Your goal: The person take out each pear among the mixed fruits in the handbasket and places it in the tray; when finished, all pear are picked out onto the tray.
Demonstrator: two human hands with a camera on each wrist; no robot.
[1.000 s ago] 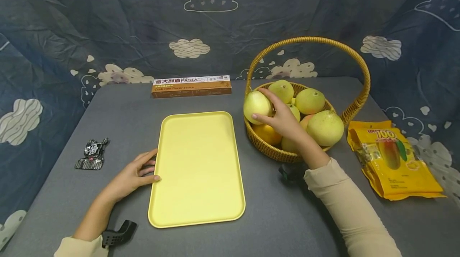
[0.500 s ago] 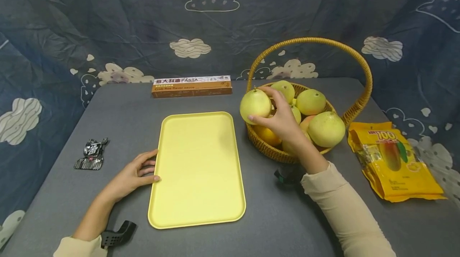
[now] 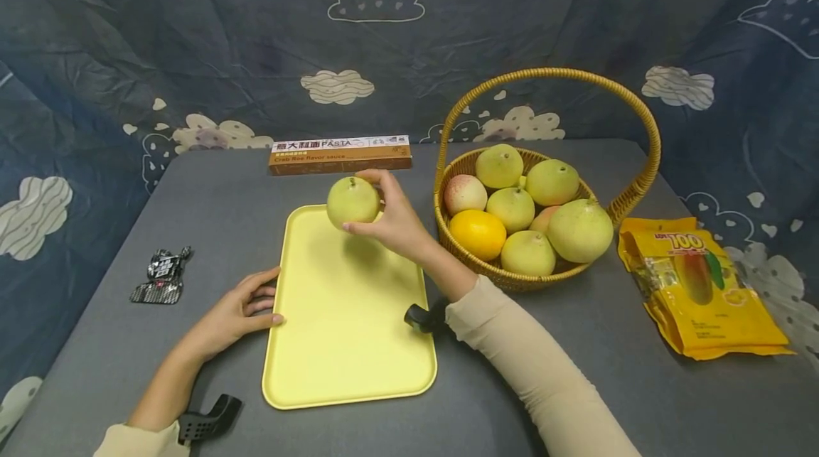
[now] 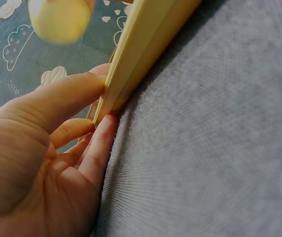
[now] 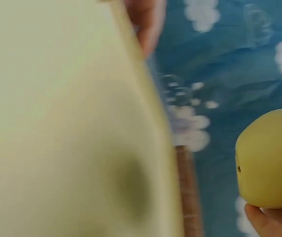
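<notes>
My right hand [image 3: 399,222] grips a round yellow-green pear [image 3: 352,202] above the far end of the yellow tray [image 3: 348,343]. The pear's stem points up, and its shadow falls on the tray. In the right wrist view, thumb and fingers hold the pear [image 5: 266,160] from the sides, apart from the blurred tray [image 5: 57,123]. At the tray's left edge, my left hand [image 3: 230,315] pinches the rim. The left wrist view has that thumb over the rim and the other fingers [image 4: 99,153] against its outer side, low on the grey cloth.
A wicker basket [image 3: 473,271] with a tall handle stands at the right, holding several pears, peaches and an orange fruit. Yellow mango-print bags [image 3: 704,286] lie beyond it. A pasta box [image 3: 341,156] is behind the tray; a small black packet [image 3: 163,276] lies at the left.
The right hand has lifted the pear out of the basket and carried it left, over the tray's far end. A peach and orange fruit now show in the basket. The left hand stays put.
</notes>
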